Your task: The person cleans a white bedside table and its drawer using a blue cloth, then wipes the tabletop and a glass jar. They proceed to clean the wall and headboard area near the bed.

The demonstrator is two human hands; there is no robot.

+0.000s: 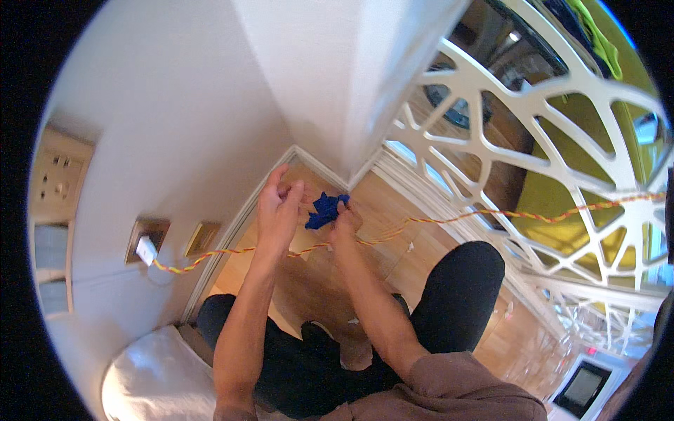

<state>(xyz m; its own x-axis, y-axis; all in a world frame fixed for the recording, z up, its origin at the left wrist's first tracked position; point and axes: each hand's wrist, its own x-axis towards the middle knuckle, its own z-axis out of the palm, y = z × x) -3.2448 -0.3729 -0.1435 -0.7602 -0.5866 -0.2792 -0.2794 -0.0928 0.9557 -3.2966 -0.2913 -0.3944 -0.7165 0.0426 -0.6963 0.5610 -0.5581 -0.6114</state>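
Observation:
A crumpled blue cloth (323, 210) is pinched in the fingers of my right hand (345, 220), just above the wooden floor (310, 279). To its left, my left hand (281, 202) is raised with its fingers spread and nothing in its grasp. A twisted red-and-yellow cord (442, 218) runs across the view, passing by both forearms. It ends at a white plug (146, 250) in a wall socket (158, 227) on the left.
White baseboard (326, 176) borders the wall corner ahead. A white lattice screen (489, 150) stands at the right, with a yellow-green surface (553, 189) behind it. Small white scraps (410, 246) lie on the floor. A pale rounded object (158, 373) sits at lower left.

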